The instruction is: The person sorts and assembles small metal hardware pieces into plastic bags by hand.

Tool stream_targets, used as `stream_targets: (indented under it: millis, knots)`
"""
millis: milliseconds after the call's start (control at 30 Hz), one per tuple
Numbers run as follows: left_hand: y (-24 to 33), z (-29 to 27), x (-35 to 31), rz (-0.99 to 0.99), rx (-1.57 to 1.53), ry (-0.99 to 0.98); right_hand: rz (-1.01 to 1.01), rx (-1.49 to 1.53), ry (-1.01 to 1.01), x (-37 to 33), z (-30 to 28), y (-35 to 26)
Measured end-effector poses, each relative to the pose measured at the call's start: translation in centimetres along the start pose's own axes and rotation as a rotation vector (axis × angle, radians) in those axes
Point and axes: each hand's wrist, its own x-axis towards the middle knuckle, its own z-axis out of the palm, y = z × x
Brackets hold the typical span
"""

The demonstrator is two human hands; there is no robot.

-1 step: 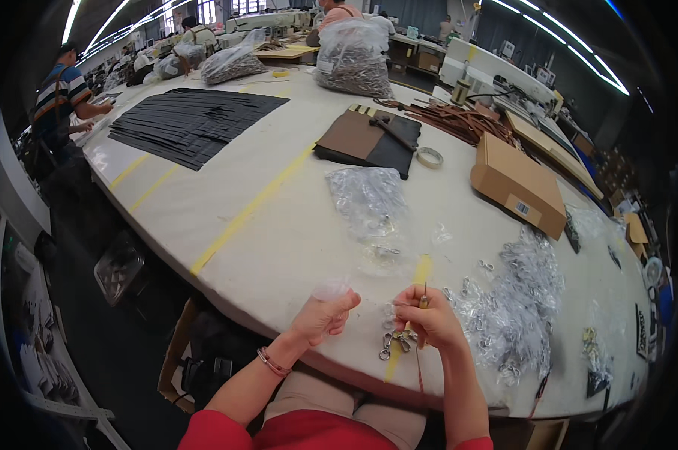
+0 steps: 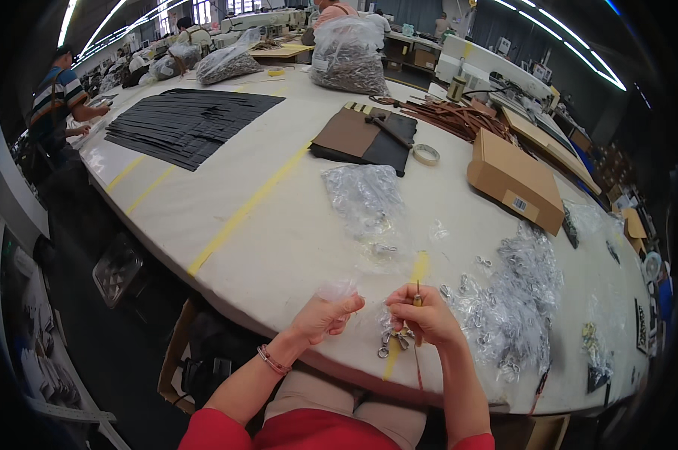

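Near the table's front edge, my left hand (image 2: pixel 325 316) is closed, thumb toward the right, with a crumpled clear plastic bag (image 2: pixel 337 288) sticking out above its fist. A short gap to its right, my right hand (image 2: pixel 429 315) grips a slim pointed tool (image 2: pixel 418 300), its thin spike up and a brass-coloured collar below. A red cord (image 2: pixel 419 369) hangs under that hand. Just below its fingers, several metal snap hooks (image 2: pixel 396 341) lie bunched on the table; whether the fingertips touch them, I cannot tell. To the right spreads a heap of snap hooks in clear bags (image 2: pixel 515 315).
Ahead lie a clear plastic bag (image 2: pixel 365 199), a brown-and-black stack (image 2: pixel 361 139) with a hammer (image 2: pixel 390 131), and a tape roll (image 2: pixel 426 154). A cardboard box (image 2: pixel 515 184) sits right, black strips (image 2: pixel 189 124) far left. Another person (image 2: pixel 58 101) stands at the left edge.
My right hand has shifted slightly left, and the tool's spike stands more upright. The plastic at my left hand reaches a little farther right. The whole view has moved slightly.
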Motion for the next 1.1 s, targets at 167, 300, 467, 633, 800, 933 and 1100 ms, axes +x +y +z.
stream_targets:
  millis: [167,300,467,633,800,933,1100]
  knots:
    - [0.2,2.2,0.7,-0.058,0.2,-0.081,-0.056,-0.133,-0.105,0.4,0.2,0.2]
    - [-0.2,2.5,0.4,0.13,0.353,0.012,-0.106,-0.22,-0.057,0.4,0.6,0.4]
    - [-0.6,0.1,-0.5,0.225,0.097,0.207,-0.288,-0.763,0.115,-0.8,-1.6,1.6]
    - [-0.4,-0.6,-1.6,0.28,-0.202,0.374,-0.321,-1.26,0.021,-3.2,0.0,2.7]
    - [-0.9,1.0,-1.3,0.232,-0.263,0.45,-0.49,-1.451,0.076,-4.5,1.8,4.5]
    - [-1.3,1.3,-1.3,0.267,-0.275,0.405,-0.656,-1.547,0.058,-4.4,2.2,5.0]
    - [-2.1,0.9,-0.9,0.309,-0.268,0.372,-0.665,-1.502,-0.058,-4.7,2.4,6.1]
